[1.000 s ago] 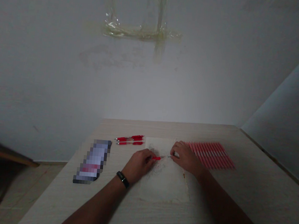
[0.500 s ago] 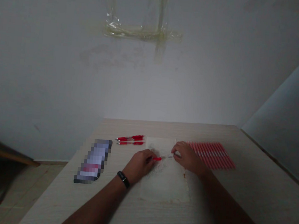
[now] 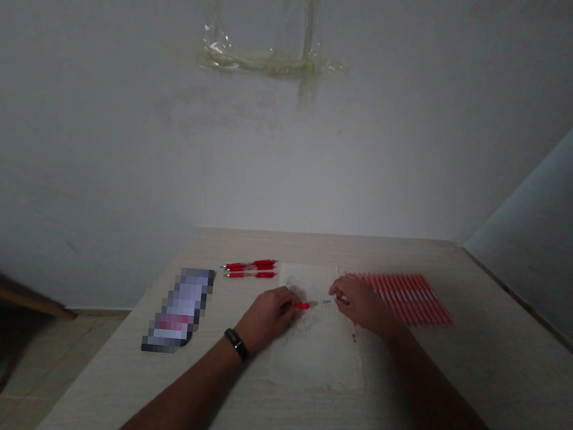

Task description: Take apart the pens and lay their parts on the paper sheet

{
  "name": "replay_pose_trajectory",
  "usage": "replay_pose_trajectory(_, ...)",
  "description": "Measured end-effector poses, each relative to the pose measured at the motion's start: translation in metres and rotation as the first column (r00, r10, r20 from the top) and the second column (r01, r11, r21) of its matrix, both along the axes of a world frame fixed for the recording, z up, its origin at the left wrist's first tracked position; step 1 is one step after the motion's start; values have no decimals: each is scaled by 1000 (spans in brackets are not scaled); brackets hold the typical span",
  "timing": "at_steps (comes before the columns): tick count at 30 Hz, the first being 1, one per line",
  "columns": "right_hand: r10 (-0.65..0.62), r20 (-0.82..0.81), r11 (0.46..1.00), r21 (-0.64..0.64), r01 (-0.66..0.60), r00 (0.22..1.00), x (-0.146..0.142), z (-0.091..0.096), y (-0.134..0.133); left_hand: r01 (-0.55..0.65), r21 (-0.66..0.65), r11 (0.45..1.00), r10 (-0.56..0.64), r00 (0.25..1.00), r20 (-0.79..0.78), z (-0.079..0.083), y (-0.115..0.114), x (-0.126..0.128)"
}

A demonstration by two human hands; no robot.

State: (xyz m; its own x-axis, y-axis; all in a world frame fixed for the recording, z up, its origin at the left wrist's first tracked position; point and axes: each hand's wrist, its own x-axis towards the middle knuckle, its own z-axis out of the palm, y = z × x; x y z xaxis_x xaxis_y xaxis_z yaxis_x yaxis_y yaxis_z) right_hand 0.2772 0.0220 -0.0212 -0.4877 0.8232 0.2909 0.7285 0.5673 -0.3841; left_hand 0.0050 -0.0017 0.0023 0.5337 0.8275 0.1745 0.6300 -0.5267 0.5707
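My left hand (image 3: 273, 311), wearing a black wristband, is closed around a red pen part (image 3: 301, 305), whose end pokes out to the right over a sheet of paper (image 3: 321, 358). Most of that part is hidden by the fingers. A small thin grey piece (image 3: 327, 301), perhaps a spring, shows on the sheet between the two hands. Over the sheet's right edge, my right hand (image 3: 356, 303) is closed in a pinch on something small and pale that I cannot make out. Dark smudges mark the paper near my left fingers.
Several red pens (image 3: 250, 275) lie at the back left of the table (image 3: 230, 397). A neat row of red pen-like sticks (image 3: 409, 298) is on the right, partly behind my right hand. A blurred-out phone (image 3: 180, 309) lies at the left. The wall (image 3: 319, 184) rises behind.
The fingers of my right hand have drawn closer together. My left hand and the red pen part stay in place.
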Motion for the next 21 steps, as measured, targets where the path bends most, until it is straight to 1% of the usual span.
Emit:
replay_pose_trajectory(4,-1,-11,1000,20,2,1000,1,3,1,-1,7,1000,1,1000,0,0,-1,0)
replay_pose_trajectory(8,-35,-21,997,73,36,999,-3,14,-1,-7,11,1000,7,1000,5,-1,-1,0)
replay_pose_trajectory(10,-27,-45,996,83,31,999,-7,18,-4,-13,15,1000,13,1000,-2,-1,-1,0)
replay_pose_trajectory(15,61,-103,997,58,-55,993,-22,19,-14,1,13,1000,-1,1000,-5,0,0,0)
replay_pose_trajectory(18,106,-100,994,36,-103,989,-31,19,-19,-5,-5,1000,5,1000,1,0,0,1)
replay_pose_trajectory(21,125,-92,992,23,-124,988,-39,20,-23,1,-3,1000,-1,1000,26,-1,0,2)
